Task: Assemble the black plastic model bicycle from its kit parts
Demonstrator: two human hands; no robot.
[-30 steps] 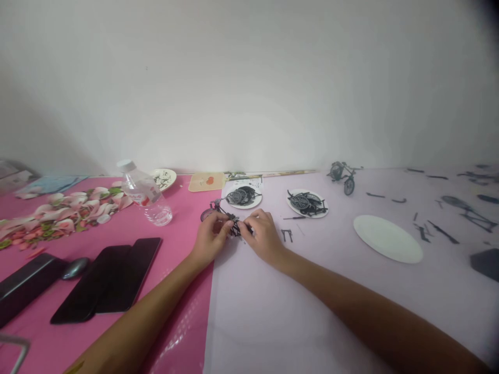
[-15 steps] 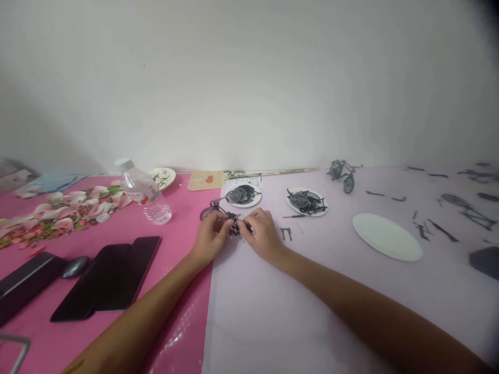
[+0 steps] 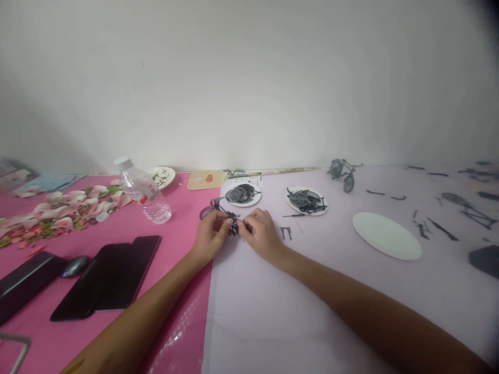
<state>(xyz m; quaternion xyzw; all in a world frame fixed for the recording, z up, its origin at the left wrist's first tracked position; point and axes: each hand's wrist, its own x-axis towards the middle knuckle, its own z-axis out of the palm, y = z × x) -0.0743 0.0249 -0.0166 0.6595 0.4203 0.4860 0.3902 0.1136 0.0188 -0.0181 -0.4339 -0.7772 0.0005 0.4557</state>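
Observation:
A small dark model bicycle (image 3: pixel 220 208) lies between my hands, its spoked wheel sticking out at the upper left. My left hand (image 3: pixel 210 235) grips its frame with thumb and fingers. From the other side, my right hand (image 3: pixel 261 232) is closed at the rear of the bicycle, thumb and fingertips pressed on it; my fingers partly cover that end. Beyond them stand a white plate (image 3: pixel 256 201) heaped with black wheels and parts, and a second plate (image 3: pixel 323 209) with similar black parts. A thin screwdriver-like tool (image 3: pixel 293 215) and a small black bracket-shaped part (image 3: pixel 286 232) lie right of my right hand.
A finished-looking model bicycle (image 3: pixel 343 174) stands near the wall. At the right lie a bare white plate (image 3: pixel 385 236) and scattered black parts (image 3: pixel 442 229). On the pink left side are a plastic bottle (image 3: pixel 144 195), artificial petals (image 3: pixel 70 208), dark phones (image 3: pixel 125 275) and a mouse (image 3: pixel 75 266).
Almost nothing differs. My fingers shift very slightly at the model bicycle, and the whole view has moved by a few pixels.

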